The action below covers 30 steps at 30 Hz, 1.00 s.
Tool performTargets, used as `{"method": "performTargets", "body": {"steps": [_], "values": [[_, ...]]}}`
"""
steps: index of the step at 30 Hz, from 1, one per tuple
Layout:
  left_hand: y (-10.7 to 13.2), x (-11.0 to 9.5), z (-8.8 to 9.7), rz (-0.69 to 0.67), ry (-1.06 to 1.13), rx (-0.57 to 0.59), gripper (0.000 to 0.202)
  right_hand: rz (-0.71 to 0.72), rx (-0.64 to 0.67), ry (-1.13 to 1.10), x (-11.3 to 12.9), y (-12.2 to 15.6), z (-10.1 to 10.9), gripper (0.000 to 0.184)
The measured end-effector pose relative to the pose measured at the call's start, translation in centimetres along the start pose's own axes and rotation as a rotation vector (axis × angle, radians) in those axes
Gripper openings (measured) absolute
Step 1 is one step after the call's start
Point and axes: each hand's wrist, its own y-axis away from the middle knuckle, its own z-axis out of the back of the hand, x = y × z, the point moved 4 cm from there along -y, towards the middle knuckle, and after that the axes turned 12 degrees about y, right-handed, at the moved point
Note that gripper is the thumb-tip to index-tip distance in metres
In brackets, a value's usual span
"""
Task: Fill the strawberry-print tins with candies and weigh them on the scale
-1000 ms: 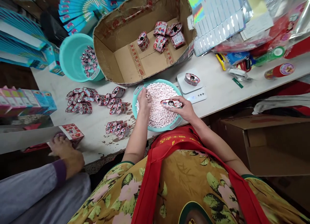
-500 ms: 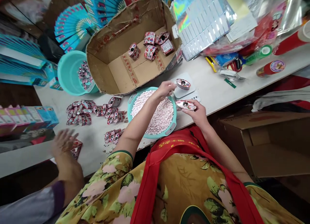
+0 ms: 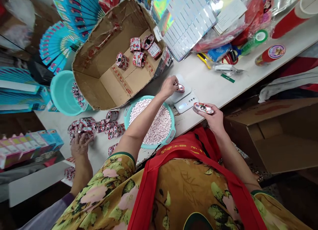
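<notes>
My left hand (image 3: 169,87) is closed, its fingertips at the top of a small oval printed container (image 3: 180,88) on a white digital scale (image 3: 186,104). Those fingers hide part of the container, and I cannot make out what is between them. In my right hand (image 3: 215,119) is another oval container (image 3: 203,108), red and white, its round hole facing up, held just right of the scale. Below my left forearm stands a turquoise basin (image 3: 172,134) full of small pale pink candies (image 3: 159,124).
A cardboard box (image 3: 104,87) behind holds several printed containers. More containers (image 3: 111,127) stand in groups at left, where a co-worker's hand (image 3: 80,145) touches some. A second turquoise basin (image 3: 61,94) holds small pieces. Scissors, tape (image 3: 260,36) and plastic packaging lie at right.
My left hand has come to the top of the container on the scale. My right hand has drawn its container away from the scale's edge. The co-worker's hand has reached the grouped containers.
</notes>
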Motion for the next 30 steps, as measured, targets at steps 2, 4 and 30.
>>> {"method": "performTargets", "body": {"steps": [2,4,30], "values": [[-0.1,0.1,-0.2,-0.027,0.098,-0.013,0.02,-0.011,-0.003,-0.007,0.1,-0.1,-0.2,0.056],[-0.1,0.2,0.1,0.006,0.294,-0.051,0.017,-0.023,-0.007,-0.022,0.4,-0.1,-0.3,0.057],[4.6,0.8,2.5,0.142,0.486,0.049,0.017,-0.079,-0.159,-0.06,-1.2,0.6,1.7,0.056]]}}
